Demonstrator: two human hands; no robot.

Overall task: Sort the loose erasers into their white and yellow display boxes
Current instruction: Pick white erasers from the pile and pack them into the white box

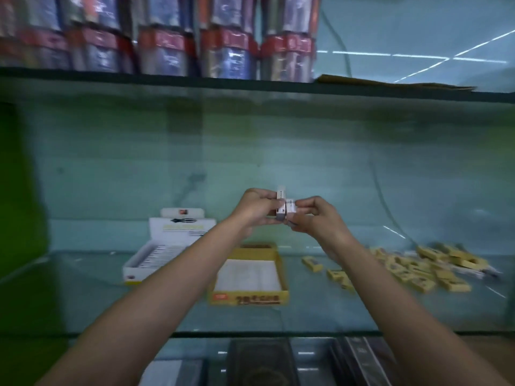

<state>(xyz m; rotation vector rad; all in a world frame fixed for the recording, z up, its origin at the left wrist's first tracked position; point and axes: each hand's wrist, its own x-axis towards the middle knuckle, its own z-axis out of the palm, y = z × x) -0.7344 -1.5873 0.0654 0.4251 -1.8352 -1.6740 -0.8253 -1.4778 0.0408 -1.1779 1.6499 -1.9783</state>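
1. Your left hand is raised in front of you, fingers curled in a pinch.
2. Your right hand is just beside it, fingertips pinched, touching the left's.
3. Both forearms are bare and converge upward.

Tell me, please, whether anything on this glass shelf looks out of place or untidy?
Yes: the yellow erasers lie scattered in a loose heap on the right of the glass shelf, at mixed angles, outside the yellow box. A few strays sit apart, nearer the box.
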